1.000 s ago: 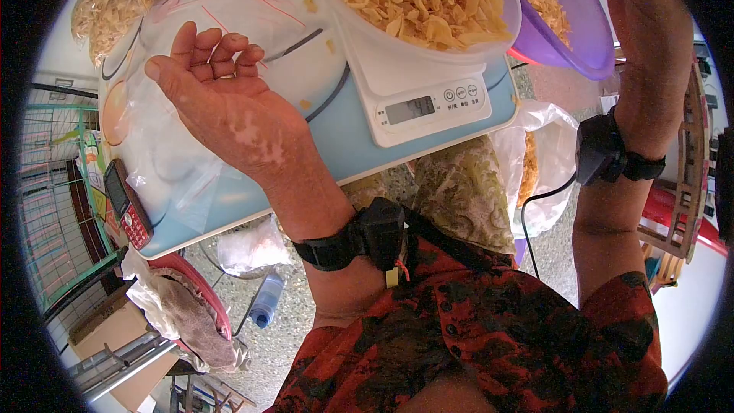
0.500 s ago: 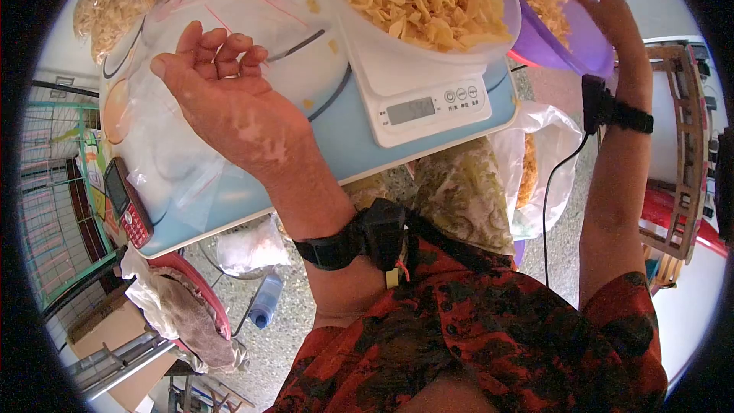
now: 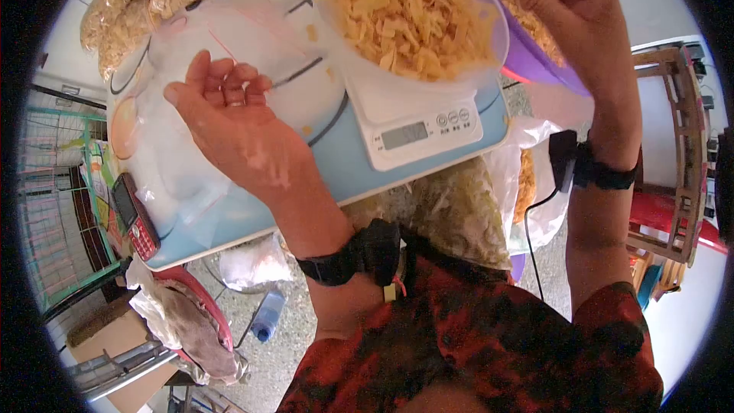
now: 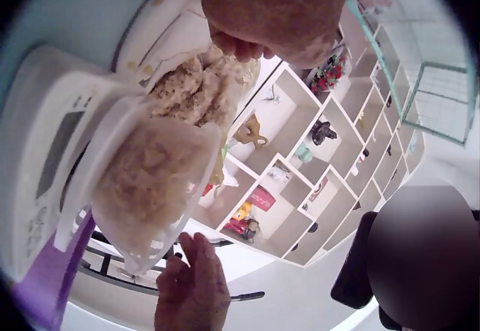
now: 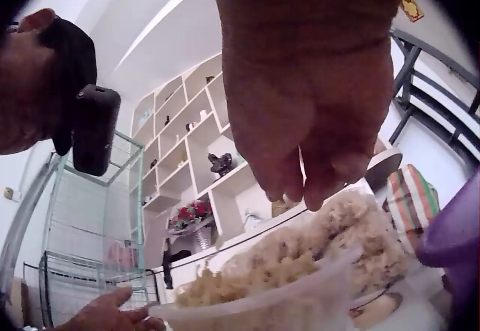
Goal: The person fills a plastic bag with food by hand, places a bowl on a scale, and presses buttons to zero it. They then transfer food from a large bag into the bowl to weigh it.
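In the head view, my left hand (image 3: 248,138) lies palm up over the clear plastic bags (image 3: 183,176), fingers loosely bent, holding nothing. A translucent bowl (image 3: 413,84) of pale yellow flakes (image 3: 409,19) stands on a white digital scale (image 3: 424,138); its display digits are too blurred to read. My right hand (image 3: 573,23) is raised above the purple basin (image 3: 569,76), right of the bowl, with its fingertips near the top edge. The right wrist view shows its fingers (image 5: 330,143) pointing down close together; whether anything is between them cannot be told.
Bagged flakes (image 3: 145,0) are piled at the table's far left. A red keypad phone (image 3: 138,218) lies at the left edge. Below the table are a blue bottle (image 3: 267,317) and a white bag (image 3: 535,160) with orange contents. Shelving (image 4: 300,173) stands beyond the table.
My right hand first drew back from the top edge and reached over the basin, then came nearer the bowl with fingers bent. My left hand kept its pose; the head view shifted slightly.
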A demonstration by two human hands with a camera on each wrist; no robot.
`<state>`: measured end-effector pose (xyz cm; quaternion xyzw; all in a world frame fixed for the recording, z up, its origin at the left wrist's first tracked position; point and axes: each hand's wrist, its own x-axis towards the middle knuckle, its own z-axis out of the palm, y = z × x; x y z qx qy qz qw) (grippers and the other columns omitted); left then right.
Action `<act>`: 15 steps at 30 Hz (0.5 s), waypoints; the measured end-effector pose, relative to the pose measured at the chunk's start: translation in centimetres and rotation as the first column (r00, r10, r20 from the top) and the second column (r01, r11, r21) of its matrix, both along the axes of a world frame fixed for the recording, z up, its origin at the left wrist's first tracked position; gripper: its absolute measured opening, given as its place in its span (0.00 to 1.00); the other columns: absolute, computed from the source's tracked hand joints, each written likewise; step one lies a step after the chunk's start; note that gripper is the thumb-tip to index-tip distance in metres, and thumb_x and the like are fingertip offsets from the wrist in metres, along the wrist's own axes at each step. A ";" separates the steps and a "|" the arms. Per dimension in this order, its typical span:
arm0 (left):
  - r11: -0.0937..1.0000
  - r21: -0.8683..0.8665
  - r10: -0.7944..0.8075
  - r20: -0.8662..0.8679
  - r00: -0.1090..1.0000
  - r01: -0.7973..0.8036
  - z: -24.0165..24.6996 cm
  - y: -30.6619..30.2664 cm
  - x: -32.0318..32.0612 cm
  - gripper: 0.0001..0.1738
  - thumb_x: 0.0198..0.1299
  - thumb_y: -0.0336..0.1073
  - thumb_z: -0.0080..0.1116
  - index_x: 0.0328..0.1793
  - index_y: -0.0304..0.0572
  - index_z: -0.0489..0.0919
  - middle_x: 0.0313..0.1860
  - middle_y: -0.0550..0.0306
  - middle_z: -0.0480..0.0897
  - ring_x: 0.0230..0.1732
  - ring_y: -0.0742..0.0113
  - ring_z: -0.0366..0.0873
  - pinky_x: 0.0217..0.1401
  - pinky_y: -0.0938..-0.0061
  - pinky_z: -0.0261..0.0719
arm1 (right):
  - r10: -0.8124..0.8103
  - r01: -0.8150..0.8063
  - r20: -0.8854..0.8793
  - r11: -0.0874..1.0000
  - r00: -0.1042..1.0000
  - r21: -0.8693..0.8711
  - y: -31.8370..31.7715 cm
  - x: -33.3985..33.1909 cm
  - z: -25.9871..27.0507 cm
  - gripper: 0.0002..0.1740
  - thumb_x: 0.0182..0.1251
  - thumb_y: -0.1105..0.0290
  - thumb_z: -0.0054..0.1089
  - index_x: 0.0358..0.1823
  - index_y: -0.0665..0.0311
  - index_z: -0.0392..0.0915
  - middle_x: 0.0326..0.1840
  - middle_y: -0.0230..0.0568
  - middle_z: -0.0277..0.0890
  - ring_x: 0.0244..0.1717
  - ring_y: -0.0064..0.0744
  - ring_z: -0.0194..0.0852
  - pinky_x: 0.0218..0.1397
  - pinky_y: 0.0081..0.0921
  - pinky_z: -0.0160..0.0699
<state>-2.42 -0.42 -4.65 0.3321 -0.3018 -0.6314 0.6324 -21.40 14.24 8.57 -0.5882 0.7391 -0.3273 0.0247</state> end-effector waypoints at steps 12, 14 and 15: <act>1.000 0.025 0.011 0.005 1.000 -0.011 0.5 0.3 -0.2 0.29 0.72 0.59 0.45 0.54 0.36 0.75 0.37 0.60 0.76 0.36 0.70 0.74 0.38 0.75 0.73 | 0.300 -0.282 -0.345 0.954 0.889 0.105 -3.9 2.4 -0.8 0.23 0.64 0.60 0.64 0.57 0.63 0.74 0.52 0.45 0.75 0.31 0.37 0.79 0.40 0.35 0.80; 1.000 0.020 0.009 0.004 1.000 -0.009 0.6 0.4 -0.3 0.29 0.72 0.59 0.45 0.54 0.36 0.75 0.37 0.60 0.76 0.36 0.70 0.74 0.38 0.75 0.73 | 0.310 -0.271 -0.328 0.949 0.893 0.158 -4.5 3.2 -0.3 0.21 0.65 0.61 0.62 0.56 0.64 0.74 0.52 0.46 0.74 0.31 0.39 0.80 0.39 0.35 0.81; 1.000 0.019 0.004 0.000 1.000 -0.004 0.6 0.3 -0.2 0.29 0.72 0.60 0.45 0.53 0.39 0.76 0.36 0.60 0.77 0.36 0.69 0.74 0.39 0.74 0.74 | 0.311 -0.262 -0.312 0.946 0.898 0.190 -4.5 4.0 0.4 0.20 0.66 0.62 0.61 0.55 0.64 0.74 0.51 0.46 0.74 0.31 0.40 0.80 0.38 0.34 0.81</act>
